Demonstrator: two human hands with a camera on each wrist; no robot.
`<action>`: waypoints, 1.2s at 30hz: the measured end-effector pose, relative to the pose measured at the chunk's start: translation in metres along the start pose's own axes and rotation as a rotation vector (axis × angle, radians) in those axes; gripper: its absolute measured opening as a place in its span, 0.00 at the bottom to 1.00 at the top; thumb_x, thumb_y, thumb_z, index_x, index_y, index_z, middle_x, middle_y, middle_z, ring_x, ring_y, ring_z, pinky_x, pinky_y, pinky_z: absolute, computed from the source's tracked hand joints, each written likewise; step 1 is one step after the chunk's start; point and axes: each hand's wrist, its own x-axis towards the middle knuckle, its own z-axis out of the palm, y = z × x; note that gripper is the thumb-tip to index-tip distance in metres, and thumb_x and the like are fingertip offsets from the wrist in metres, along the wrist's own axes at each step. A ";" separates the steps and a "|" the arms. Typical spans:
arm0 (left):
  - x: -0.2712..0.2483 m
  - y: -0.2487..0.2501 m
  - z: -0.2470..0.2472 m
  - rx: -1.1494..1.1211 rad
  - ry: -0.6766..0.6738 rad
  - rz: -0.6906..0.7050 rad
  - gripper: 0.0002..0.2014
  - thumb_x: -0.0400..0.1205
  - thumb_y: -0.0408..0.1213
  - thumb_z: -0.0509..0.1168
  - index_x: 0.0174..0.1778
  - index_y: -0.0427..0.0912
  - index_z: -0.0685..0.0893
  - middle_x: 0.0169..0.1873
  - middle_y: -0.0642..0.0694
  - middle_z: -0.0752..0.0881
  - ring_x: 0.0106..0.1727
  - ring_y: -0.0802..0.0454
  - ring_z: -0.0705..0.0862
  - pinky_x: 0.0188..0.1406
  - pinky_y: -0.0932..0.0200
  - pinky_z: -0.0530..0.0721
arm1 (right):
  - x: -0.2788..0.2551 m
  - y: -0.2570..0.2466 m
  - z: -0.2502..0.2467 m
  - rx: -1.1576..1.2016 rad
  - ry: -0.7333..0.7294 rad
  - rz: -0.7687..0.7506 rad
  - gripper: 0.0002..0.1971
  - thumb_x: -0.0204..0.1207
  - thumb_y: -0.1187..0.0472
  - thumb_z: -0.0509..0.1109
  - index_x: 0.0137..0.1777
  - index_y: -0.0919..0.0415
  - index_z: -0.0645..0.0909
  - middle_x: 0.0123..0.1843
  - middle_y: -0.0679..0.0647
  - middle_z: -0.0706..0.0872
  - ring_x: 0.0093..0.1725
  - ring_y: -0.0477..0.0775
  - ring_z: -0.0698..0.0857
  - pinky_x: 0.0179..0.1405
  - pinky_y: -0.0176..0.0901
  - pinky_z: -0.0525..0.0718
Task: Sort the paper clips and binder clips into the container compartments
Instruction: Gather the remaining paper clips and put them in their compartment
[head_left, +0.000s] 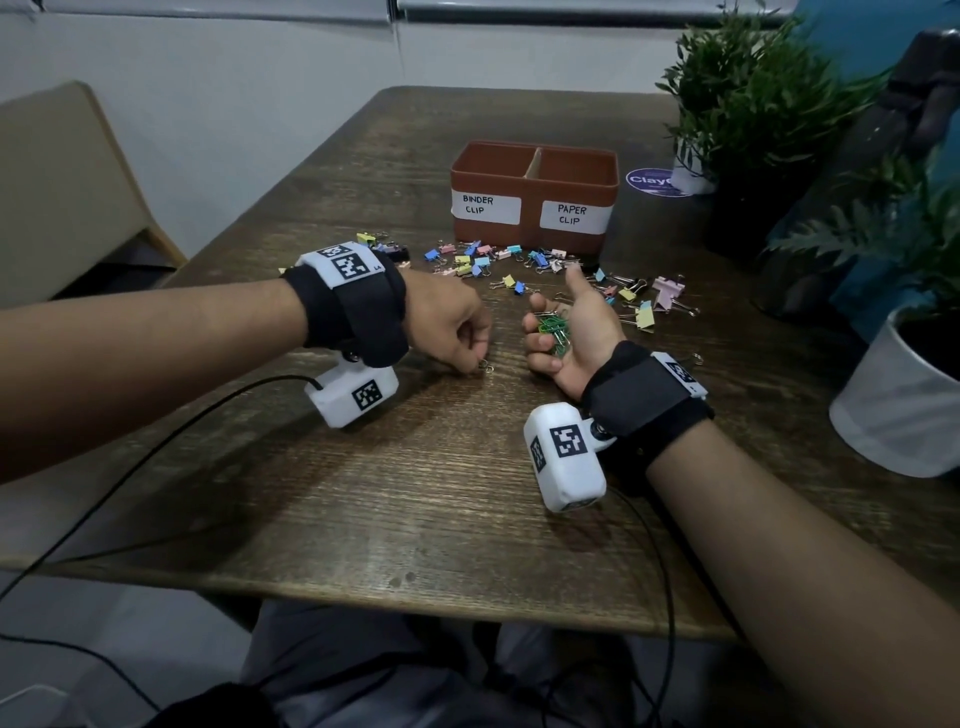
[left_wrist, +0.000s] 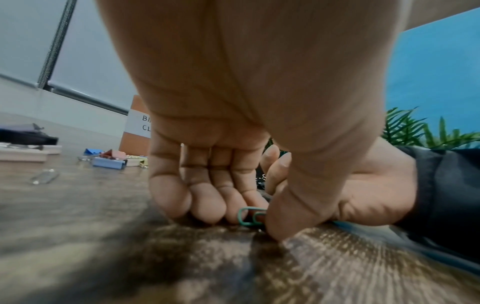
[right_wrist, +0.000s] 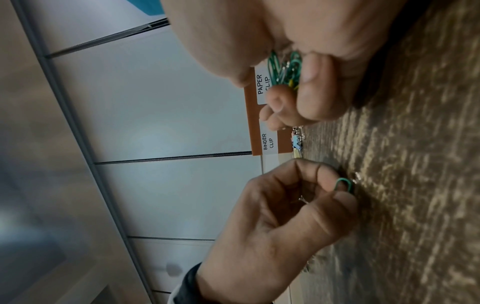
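Left hand, fingers curled downward, pinching a green paper clip against the counter. Right hand, palm up, fingers cupped around a bunch of green paper clips. Behind both, coloured binder clips lie scattered before the brown container, labelled BINDER CLIP left, PAPER CLIP right.

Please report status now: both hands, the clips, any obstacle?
Left hand pinches green paper clip at table. Right hand cups paper clip bunch. Binder clips still scattered. Container unobstructed.
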 end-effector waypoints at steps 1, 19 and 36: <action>0.000 0.000 0.000 0.004 0.003 0.000 0.05 0.79 0.39 0.72 0.49 0.45 0.87 0.36 0.53 0.89 0.35 0.60 0.83 0.38 0.69 0.79 | 0.001 0.000 0.000 -0.003 0.003 -0.001 0.28 0.84 0.33 0.53 0.40 0.58 0.76 0.30 0.52 0.75 0.17 0.46 0.65 0.14 0.30 0.57; 0.001 0.034 -0.044 0.030 0.253 0.159 0.02 0.79 0.41 0.68 0.45 0.49 0.85 0.33 0.56 0.85 0.32 0.62 0.79 0.37 0.68 0.77 | 0.006 0.002 -0.002 -0.013 -0.084 0.040 0.35 0.81 0.28 0.48 0.60 0.61 0.71 0.31 0.56 0.76 0.19 0.47 0.69 0.13 0.31 0.60; -0.014 -0.035 -0.018 0.045 0.225 -0.130 0.25 0.73 0.61 0.73 0.64 0.57 0.84 0.48 0.57 0.86 0.52 0.54 0.85 0.52 0.59 0.80 | 0.004 -0.010 -0.014 -0.104 0.017 -0.082 0.19 0.85 0.44 0.62 0.35 0.54 0.72 0.27 0.49 0.74 0.17 0.44 0.63 0.14 0.32 0.54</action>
